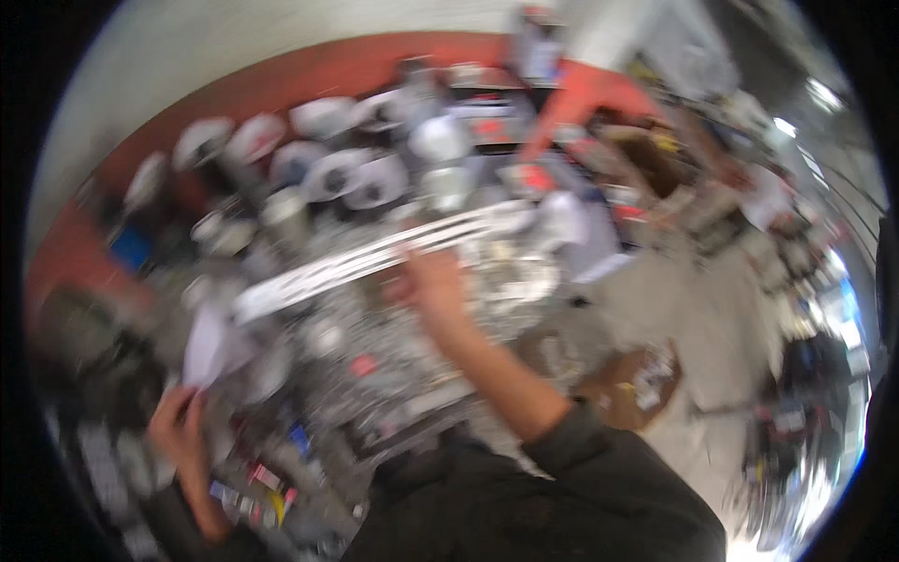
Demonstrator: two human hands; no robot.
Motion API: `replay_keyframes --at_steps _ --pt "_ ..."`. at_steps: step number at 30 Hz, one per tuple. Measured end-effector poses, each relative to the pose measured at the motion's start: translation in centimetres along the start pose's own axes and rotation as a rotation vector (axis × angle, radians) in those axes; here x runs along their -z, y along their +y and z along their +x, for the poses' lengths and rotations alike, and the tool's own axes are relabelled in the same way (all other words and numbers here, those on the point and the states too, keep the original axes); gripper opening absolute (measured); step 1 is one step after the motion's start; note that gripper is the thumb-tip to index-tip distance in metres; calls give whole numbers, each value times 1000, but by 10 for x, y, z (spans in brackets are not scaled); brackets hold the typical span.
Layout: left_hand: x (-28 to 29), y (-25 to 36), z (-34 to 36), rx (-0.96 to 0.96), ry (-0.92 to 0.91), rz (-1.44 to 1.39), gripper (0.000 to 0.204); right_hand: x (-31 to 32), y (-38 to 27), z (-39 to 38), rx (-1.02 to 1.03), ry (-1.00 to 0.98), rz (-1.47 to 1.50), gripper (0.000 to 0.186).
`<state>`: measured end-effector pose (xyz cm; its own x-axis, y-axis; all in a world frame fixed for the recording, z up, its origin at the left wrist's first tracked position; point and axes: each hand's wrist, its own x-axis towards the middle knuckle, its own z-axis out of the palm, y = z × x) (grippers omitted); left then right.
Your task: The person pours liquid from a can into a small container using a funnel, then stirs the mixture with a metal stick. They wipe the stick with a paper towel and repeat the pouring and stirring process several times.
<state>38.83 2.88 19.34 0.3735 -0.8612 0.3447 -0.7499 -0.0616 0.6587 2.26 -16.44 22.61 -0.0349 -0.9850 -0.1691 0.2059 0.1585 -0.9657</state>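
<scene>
Motion blurs much of the view. My right hand [433, 286] reaches over the middle of the cluttered table and is closed on a long white strip [356, 262] with dark slots along it. The strip slants from lower left to upper right above the table. At the left, my left hand [178, 426] pinches the lower edge of a thin white piece [208, 345], like paper or plastic sheet; its kind is too smeared to tell. The strip's left end comes close to this white piece.
Several white rounded bags or containers [323, 117] line the back by the red wall band [375, 58]. Stacked boxes [492, 117] stand at the back right. An open cardboard box [646, 159] and a brown carton piece [637, 386] lie to the right. Small coloured items [267, 478] fill the lower left.
</scene>
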Motion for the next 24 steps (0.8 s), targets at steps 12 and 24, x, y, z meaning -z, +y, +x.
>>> replay_keyframes --at_steps 12,24 --pt "31 39 -8 92 291 -139 15 -74 -7 -9 252 -424 -201 39" --pt "27 39 -11 69 301 -90 20 -130 17 -12 648 -1206 -741 36"
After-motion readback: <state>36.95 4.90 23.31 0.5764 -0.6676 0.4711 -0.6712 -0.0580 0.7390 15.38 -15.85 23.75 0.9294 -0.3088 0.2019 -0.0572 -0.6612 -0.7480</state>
